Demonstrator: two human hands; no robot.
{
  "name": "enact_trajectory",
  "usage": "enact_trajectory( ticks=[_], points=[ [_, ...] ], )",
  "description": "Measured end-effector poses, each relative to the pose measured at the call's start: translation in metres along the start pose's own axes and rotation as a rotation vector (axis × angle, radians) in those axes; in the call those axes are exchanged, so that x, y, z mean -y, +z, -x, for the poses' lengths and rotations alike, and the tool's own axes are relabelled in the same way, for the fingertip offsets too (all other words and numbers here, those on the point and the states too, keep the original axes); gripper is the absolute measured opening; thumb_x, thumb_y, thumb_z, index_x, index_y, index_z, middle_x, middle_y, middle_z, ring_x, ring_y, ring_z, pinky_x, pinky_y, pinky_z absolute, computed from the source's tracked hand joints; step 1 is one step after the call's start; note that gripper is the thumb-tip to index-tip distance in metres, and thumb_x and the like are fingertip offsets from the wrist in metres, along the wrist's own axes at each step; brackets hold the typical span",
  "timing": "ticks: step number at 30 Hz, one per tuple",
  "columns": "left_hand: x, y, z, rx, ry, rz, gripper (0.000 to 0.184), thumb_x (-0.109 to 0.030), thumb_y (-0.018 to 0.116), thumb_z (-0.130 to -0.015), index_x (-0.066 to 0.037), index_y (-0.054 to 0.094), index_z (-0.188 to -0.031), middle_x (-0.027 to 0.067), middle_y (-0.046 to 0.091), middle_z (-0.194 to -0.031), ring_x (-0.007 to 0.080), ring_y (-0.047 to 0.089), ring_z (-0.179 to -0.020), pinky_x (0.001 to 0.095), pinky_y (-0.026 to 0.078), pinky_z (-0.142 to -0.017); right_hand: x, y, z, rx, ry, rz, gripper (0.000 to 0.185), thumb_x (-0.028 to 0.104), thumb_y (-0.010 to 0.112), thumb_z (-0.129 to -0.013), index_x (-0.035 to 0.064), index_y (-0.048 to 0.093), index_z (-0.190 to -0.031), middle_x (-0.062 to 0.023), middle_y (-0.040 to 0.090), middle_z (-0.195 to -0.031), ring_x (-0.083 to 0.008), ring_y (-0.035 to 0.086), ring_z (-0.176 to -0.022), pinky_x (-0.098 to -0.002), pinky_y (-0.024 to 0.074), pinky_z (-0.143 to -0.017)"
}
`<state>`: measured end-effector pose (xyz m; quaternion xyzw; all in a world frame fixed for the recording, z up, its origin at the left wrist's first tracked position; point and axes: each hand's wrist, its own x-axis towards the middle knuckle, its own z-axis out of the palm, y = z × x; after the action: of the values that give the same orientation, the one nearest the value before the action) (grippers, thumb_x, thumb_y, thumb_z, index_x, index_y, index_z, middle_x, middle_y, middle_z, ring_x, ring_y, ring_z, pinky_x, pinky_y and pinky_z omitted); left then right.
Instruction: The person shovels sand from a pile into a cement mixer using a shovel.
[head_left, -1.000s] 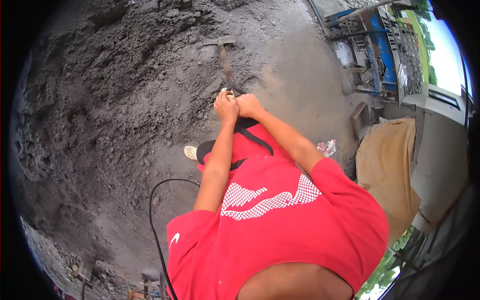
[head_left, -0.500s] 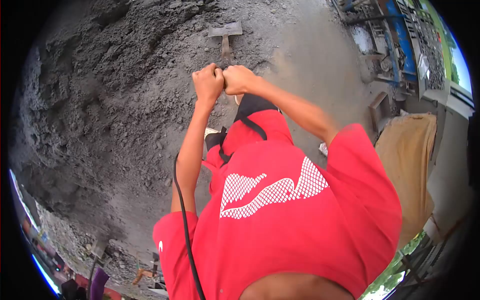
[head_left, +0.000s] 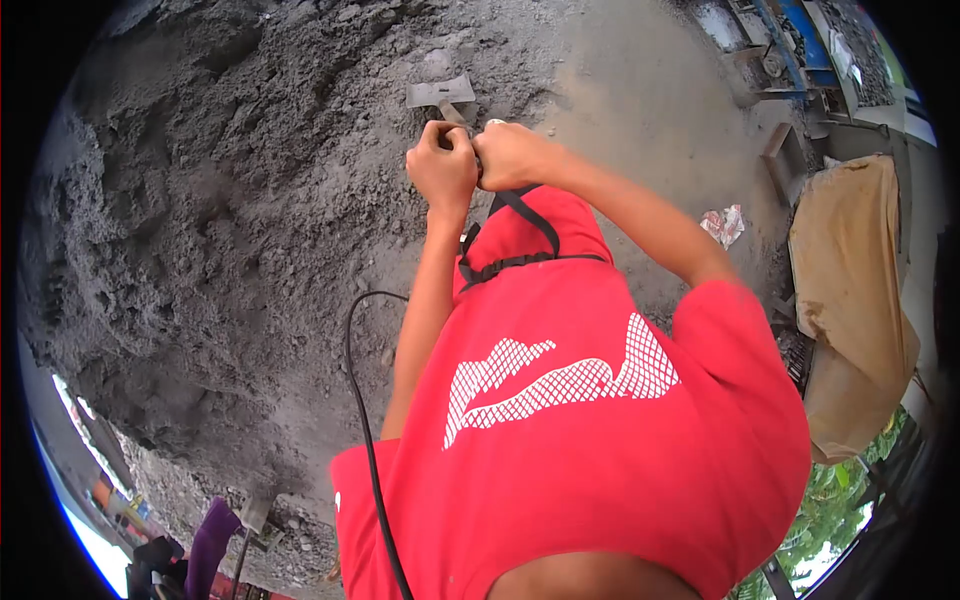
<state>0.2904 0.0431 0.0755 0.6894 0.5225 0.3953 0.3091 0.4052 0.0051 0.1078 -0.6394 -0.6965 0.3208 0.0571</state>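
My left hand (head_left: 443, 172) and my right hand (head_left: 515, 157) sit side by side in front of my body, both closed around the handle of a hoe (head_left: 440, 92). The hoe's pale flat metal blade lies beyond my hands, against loose grey sand. Most of the handle is hidden behind my hands and body. To the left and ahead rises a heap of damp-looking grey sand (head_left: 220, 210) with small lumps in it.
A thin black cable (head_left: 362, 400) hangs beside my left arm. Dusty bare ground (head_left: 650, 110) lies to the right, with a crumpled wrapper (head_left: 723, 225) on it. Farther right are a tan cloth (head_left: 845, 290) and a blue metal frame (head_left: 800, 40). A purple cloth-like object (head_left: 212, 545) shows at lower left.
The hoe blade has come closer to my hands and its handle now slants. Both hands keep their grip. My view has shifted, showing the wrapper more fully.
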Motion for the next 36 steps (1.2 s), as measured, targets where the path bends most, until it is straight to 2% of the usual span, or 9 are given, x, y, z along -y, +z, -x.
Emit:
enact_trajectory(
  ticks=[10, 12, 14, 16, 18, 24, 29, 32, 36],
  points=[
    [0.038, -0.019, 0.037, -0.031, -0.040, -0.020, 0.007, -0.007, 0.056, -0.074, -0.006, 0.061, -0.069, 0.0116, 0.062, -0.065, 0.0249, 0.058, -0.058, 0.0354, 0.044, -0.054, 0.013, 0.036, -0.006, 0.130, -0.031, -0.089, 0.022, 0.023, 0.060, -0.061, 0.0019, 0.065, -0.064, -0.0199, 0.063, -0.067, -0.0335, 0.064, -0.067, -0.0423, 0.0518, -0.062],
    [0.086, 0.027, 0.007, 0.015, -0.014, -0.154, 0.007, -0.007, 0.057, -0.074, -0.007, 0.061, -0.069, 0.0118, 0.062, -0.066, 0.0275, 0.058, -0.059, 0.0373, 0.044, -0.056, -0.030, 0.064, -0.055, 0.068, -0.030, -0.041, 0.024, 0.025, 0.059, -0.063, 0.0020, 0.065, -0.065, -0.0197, 0.064, -0.069, -0.0332, 0.064, -0.066, -0.0420, 0.0518, -0.062],
    [0.109, 0.047, 0.011, 0.033, 0.095, -0.196, 0.008, -0.006, 0.056, -0.072, -0.010, 0.060, -0.067, 0.0105, 0.061, -0.065, 0.0279, 0.057, -0.059, 0.0364, 0.042, -0.061, -0.052, 0.079, -0.069, 0.187, -0.004, -0.040, 0.026, 0.028, 0.058, -0.064, 0.0025, 0.065, -0.067, -0.0196, 0.065, -0.074, -0.0330, 0.065, -0.069, -0.0423, 0.0521, -0.065],
    [0.132, 0.060, 0.028, 0.173, 0.003, -0.190, 0.007, -0.006, 0.056, -0.071, -0.010, 0.059, -0.067, 0.0093, 0.061, -0.066, 0.0272, 0.057, -0.060, 0.0359, 0.040, -0.062, -0.065, 0.100, -0.063, 0.151, 0.026, -0.052, 0.025, 0.027, 0.058, -0.064, 0.0031, 0.065, -0.067, -0.0191, 0.065, -0.073, -0.0336, 0.065, -0.071, -0.0433, 0.0518, -0.069],
    [0.133, 0.067, 0.036, 0.103, 0.045, -0.205, 0.005, -0.007, 0.057, -0.072, -0.010, 0.059, -0.069, 0.0085, 0.062, -0.068, 0.0269, 0.057, -0.062, 0.0368, 0.039, -0.065, -0.072, 0.121, -0.058, 0.037, 0.016, 0.003, 0.024, 0.026, 0.057, -0.065, 0.0034, 0.065, -0.068, -0.0186, 0.065, -0.073, -0.0338, 0.065, -0.072, -0.0440, 0.0514, -0.070],
    [0.110, 0.065, 0.013, 0.021, 0.095, -0.189, 0.006, -0.006, 0.057, -0.071, -0.009, 0.056, -0.066, 0.0058, 0.058, -0.063, 0.0242, 0.054, -0.059, 0.0367, 0.037, -0.065, -0.066, 0.095, -0.063, 0.048, 0.076, 0.008, 0.023, 0.021, 0.055, -0.065, 0.0019, 0.066, -0.071, -0.0206, 0.065, -0.077, -0.0348, 0.065, -0.075, -0.0439, 0.0519, -0.070],
    [0.170, 0.105, 0.059, 0.057, 0.101, -0.217, 0.005, -0.009, 0.055, -0.072, -0.011, 0.058, -0.069, 0.0065, 0.060, -0.067, 0.0255, 0.056, -0.066, 0.0365, 0.038, -0.071, -0.115, 0.156, -0.067, 0.099, 0.026, 0.057, 0.028, 0.030, 0.058, -0.066, 0.0045, 0.067, -0.070, -0.0190, 0.066, -0.076, -0.0322, 0.065, -0.072, -0.0425, 0.0525, -0.068],
    [0.162, 0.112, 0.102, 0.124, -0.006, -0.379, 0.016, -0.021, 0.056, -0.078, -0.012, 0.063, -0.090, 0.0108, 0.057, -0.099, 0.0286, 0.050, -0.100, 0.0431, 0.036, -0.084, -0.120, 0.194, -0.033, 0.043, 0.073, 0.088, 0.033, 0.038, 0.057, -0.070, 0.0061, 0.067, -0.070, -0.0173, 0.066, -0.075, -0.0302, 0.066, -0.072, -0.0416, 0.0529, -0.067],
    [0.190, 0.120, 0.132, 0.383, -0.558, -0.410, 0.051, -0.037, 0.052, -0.086, -0.014, 0.041, -0.130, 0.0142, 0.041, -0.129, 0.0338, 0.035, -0.122, 0.0529, 0.023, -0.099, -0.120, 0.218, -0.030, 0.220, 0.181, 0.035, 0.038, 0.038, 0.056, -0.071, 0.0038, 0.069, -0.082, -0.0204, 0.066, -0.085, -0.0330, 0.065, -0.082, -0.0417, 0.0512, -0.077]
  ],
)
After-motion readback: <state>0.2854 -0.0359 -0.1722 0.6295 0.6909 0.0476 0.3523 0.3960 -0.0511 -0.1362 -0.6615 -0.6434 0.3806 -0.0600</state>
